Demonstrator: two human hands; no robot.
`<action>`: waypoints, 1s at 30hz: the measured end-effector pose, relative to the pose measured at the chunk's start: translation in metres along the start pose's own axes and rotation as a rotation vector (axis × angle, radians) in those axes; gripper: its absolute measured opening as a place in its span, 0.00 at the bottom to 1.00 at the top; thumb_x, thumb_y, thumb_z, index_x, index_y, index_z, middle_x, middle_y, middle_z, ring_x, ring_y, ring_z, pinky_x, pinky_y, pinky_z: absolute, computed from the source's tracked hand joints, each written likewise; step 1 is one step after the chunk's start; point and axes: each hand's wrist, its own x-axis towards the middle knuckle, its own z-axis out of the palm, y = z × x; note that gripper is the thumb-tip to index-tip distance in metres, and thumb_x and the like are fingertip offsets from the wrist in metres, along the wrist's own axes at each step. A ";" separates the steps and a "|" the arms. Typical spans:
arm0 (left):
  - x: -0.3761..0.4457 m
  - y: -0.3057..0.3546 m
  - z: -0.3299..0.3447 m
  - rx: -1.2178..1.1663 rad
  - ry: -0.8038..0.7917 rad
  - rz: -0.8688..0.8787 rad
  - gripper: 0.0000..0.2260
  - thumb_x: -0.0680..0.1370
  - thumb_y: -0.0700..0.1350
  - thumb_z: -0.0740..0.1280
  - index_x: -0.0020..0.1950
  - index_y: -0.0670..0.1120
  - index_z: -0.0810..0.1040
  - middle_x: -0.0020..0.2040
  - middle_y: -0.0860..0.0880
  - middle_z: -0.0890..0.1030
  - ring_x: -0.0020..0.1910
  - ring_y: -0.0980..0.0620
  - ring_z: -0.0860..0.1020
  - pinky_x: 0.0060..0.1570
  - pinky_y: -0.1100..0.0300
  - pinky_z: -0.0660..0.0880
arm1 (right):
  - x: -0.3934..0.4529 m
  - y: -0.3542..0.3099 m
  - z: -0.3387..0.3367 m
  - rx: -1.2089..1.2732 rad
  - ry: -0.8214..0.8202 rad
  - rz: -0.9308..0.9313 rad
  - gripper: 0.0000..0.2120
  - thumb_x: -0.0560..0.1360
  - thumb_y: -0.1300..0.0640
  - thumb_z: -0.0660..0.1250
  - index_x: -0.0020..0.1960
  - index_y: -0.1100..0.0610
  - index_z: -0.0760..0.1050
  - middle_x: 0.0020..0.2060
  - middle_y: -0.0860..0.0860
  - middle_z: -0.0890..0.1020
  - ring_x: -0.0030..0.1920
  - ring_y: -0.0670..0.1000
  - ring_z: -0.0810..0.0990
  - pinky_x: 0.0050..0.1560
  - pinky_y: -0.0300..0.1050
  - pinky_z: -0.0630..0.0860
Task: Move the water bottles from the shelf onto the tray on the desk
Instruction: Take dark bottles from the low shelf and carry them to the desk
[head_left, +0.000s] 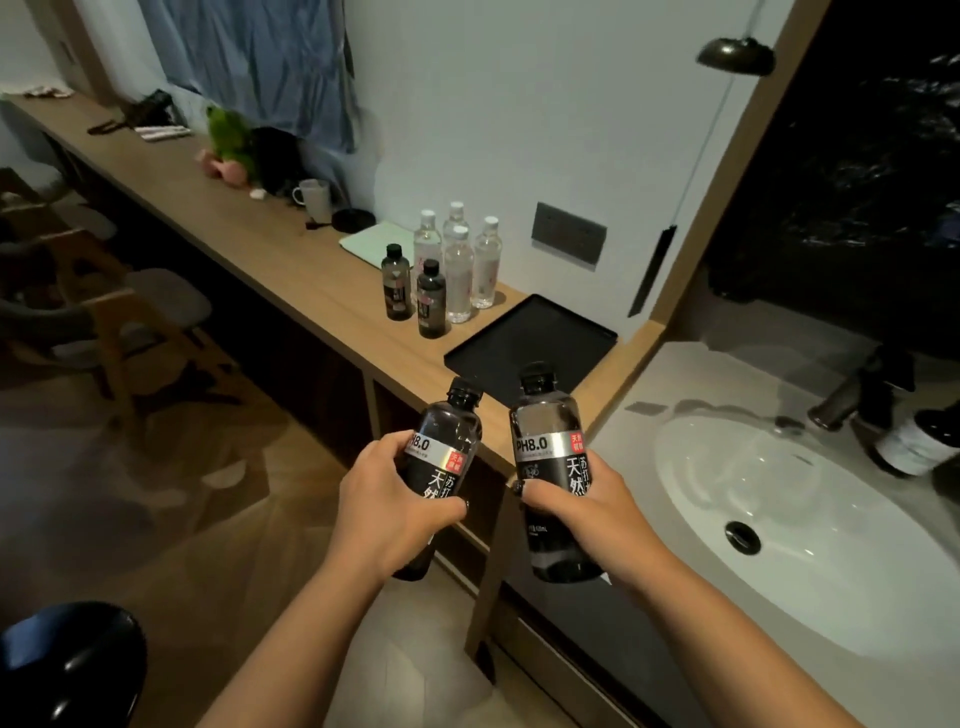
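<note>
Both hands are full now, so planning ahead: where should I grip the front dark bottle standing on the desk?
Grip the front dark bottle around its labelled mid-body, coming from the near, open side. It stands upright with clear bottles close behind it and another dark one to its left, so those sides look crowded.

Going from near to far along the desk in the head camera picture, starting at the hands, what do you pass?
The two held black bottles → black tray → cluster of black and clear bottles → pale green mat → white mug → green plush toy.
</note>
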 end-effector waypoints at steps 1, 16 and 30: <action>0.013 -0.006 -0.012 0.013 -0.013 0.007 0.38 0.60 0.47 0.79 0.68 0.50 0.69 0.56 0.52 0.76 0.51 0.54 0.76 0.42 0.65 0.74 | 0.009 -0.005 0.013 0.009 0.015 0.010 0.14 0.69 0.55 0.73 0.51 0.46 0.72 0.46 0.52 0.81 0.46 0.52 0.81 0.47 0.46 0.80; 0.192 -0.067 -0.126 0.037 -0.103 0.042 0.29 0.63 0.49 0.78 0.60 0.52 0.72 0.48 0.56 0.77 0.45 0.58 0.76 0.35 0.70 0.69 | 0.162 -0.056 0.143 0.104 0.180 0.115 0.23 0.68 0.52 0.74 0.58 0.47 0.68 0.49 0.46 0.78 0.48 0.46 0.78 0.40 0.39 0.74; 0.403 -0.078 -0.131 0.092 -0.168 0.058 0.33 0.62 0.51 0.79 0.62 0.51 0.68 0.48 0.57 0.74 0.48 0.55 0.74 0.45 0.62 0.73 | 0.359 -0.068 0.169 0.129 0.320 0.269 0.20 0.66 0.53 0.74 0.55 0.51 0.72 0.46 0.51 0.80 0.46 0.51 0.79 0.41 0.44 0.75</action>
